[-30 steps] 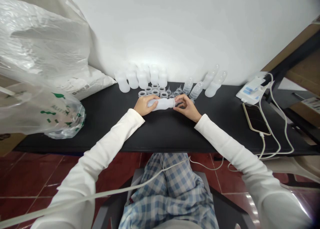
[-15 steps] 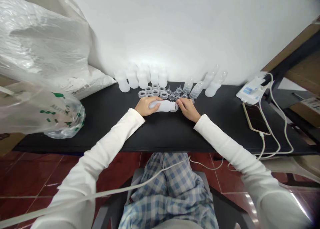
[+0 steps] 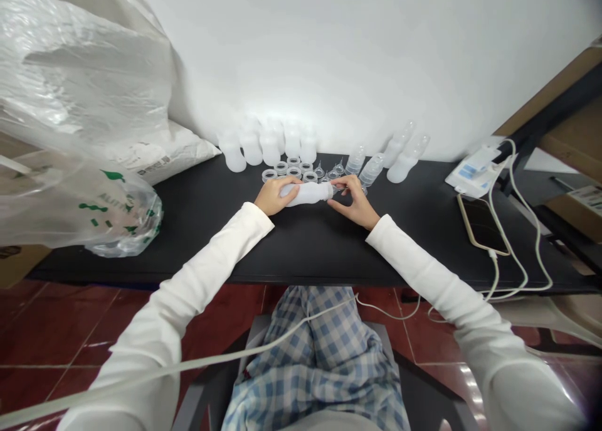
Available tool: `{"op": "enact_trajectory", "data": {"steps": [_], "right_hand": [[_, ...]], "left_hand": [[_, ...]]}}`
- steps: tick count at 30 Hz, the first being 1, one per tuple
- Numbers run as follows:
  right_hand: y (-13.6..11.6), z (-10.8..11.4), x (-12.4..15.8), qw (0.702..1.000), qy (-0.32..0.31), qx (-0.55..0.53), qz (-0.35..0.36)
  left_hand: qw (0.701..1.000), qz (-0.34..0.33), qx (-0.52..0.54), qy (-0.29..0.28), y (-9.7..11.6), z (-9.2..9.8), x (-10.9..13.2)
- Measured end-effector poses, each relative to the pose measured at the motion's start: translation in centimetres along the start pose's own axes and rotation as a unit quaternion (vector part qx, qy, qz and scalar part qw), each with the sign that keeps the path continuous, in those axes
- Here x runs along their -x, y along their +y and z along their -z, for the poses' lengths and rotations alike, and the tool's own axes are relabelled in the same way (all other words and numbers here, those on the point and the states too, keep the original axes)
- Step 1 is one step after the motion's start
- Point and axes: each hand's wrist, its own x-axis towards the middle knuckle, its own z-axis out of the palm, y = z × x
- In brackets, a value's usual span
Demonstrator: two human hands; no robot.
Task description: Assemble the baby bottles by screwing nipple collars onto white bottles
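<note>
My left hand [image 3: 276, 196] is closed around the body of a whitish squeeze bottle [image 3: 308, 193], which lies level above the black table. At the bottle's mouth is a clear screw ring [image 3: 330, 191], with a pointed clear spout tip sticking out beyond it. Thumb and fingers of my right hand [image 3: 355, 202] close on this ring from the right. Behind the hands lie several loose clear rings [image 3: 269, 175] and several pointed spout tips [image 3: 338, 167]. Clear caps [image 3: 371, 167] stand to the right of them.
Several whitish bottles [image 3: 270, 148] without tops line the wall. Two capped bottles [image 3: 405, 160] stand at the right rear. Plastic bags [image 3: 117, 211] cover the table's left side. A phone [image 3: 482, 224] with a charging cable [image 3: 520, 261] lies at the right.
My right fingers have shifted from a bunched hold to a wider grip around the ring at the bottle's mouth. The spout tip now shows. My left hand keeps its hold.
</note>
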Motion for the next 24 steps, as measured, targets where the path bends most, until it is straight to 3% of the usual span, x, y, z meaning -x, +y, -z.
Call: {"op": "enact_trajectory", "data": {"steps": [9,16,20,24], "right_hand": [[-0.6,-0.3,0.0,0.997,-0.026,-0.078,-0.016],[-1.2,-0.3,0.1,0.986,-0.057,-0.126,-0.096],[-1.7,-0.3,0.3,0.976,-0.072,-0.157,-0.135],[-1.4,-0.3,0.2,0.974,-0.063,-0.162,-0.146]], "left_hand": [[0.999,0.008,0.033,-0.017,-0.3,-0.1,-0.2],[0.996,-0.076,-0.021,-0.05,0.3,0.7,0.3],[0.991,-0.121,-0.055,-0.032,0.6,0.5,0.7],[0.991,-0.106,-0.076,-0.011,0.2,0.6,0.7]]}}
